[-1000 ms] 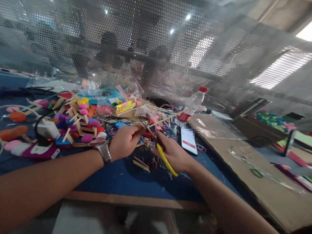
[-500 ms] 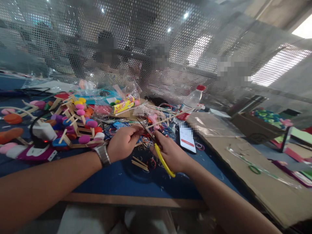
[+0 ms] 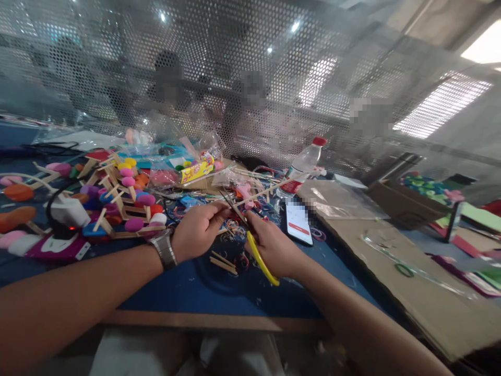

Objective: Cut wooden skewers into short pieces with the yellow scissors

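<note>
In the head view my left hand (image 3: 198, 230), with a metal watch on its wrist, pinches one end of a thin wooden stick (image 3: 261, 194). The stick slants up to the right, toward the bottle. My right hand (image 3: 272, 245) is closed around the yellow handles of a pair of scissors (image 3: 263, 263). Their slim blades point up and left, crossing the stick close to my left fingertips. Below the hands, several short cut stick pieces (image 3: 223, 263) lie on the blue table (image 3: 172, 292) beside loose rubber bands (image 3: 241, 262).
Stick models with coloured oval pieces (image 3: 135, 224) crowd the left, by a purple power strip (image 3: 58, 245). A phone (image 3: 298, 223) and a red-capped bottle (image 3: 299, 169) stand right of the hands. Cardboard (image 3: 422, 297) covers the right side, with a box (image 3: 405, 201) behind. Perforated mesh rises at the back.
The hands, scissors and stick keep almost the same pose. The whole view has shifted slightly, with items on the right appearing a little farther left.
</note>
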Motion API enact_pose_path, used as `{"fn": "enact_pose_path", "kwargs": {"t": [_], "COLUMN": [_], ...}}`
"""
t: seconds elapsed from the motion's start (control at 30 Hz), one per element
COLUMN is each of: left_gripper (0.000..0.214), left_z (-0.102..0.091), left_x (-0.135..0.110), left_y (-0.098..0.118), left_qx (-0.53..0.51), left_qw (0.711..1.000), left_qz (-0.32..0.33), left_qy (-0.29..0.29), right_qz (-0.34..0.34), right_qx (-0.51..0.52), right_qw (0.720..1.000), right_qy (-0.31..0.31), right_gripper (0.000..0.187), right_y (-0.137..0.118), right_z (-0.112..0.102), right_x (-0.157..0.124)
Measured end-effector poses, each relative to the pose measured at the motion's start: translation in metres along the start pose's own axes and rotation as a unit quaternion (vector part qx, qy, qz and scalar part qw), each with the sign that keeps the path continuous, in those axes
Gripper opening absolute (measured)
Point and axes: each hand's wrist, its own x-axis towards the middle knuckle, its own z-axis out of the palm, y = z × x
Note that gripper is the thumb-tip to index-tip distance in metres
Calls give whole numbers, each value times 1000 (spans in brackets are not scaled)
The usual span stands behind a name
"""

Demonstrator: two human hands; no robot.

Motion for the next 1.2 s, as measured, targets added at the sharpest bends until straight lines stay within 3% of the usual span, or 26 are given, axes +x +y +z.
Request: {"fn": "enact_pose_path", "kwargs": {"t": [0.47,0.87,1.2], "left_gripper": [35,35,40], "left_z": [0,-2,-4], "left_x": [0,0,0], "left_y": [2,3,6], "left_qx": [24,-49,-51], "left_qw": [1000,999,998], "left_qz": [7,13,2], "left_qy": [6,-8,-38], "right_qz": [-26,-27,-24], "right_qx": [35,12,17], "right_qw": [999,1000,999], "right_qy": [4,3,-23], "right_gripper": [23,28,18], "right_y": [3,2,1], "right_z": [-5,-6,-9], "right_x": [-1,-3,-5]}}
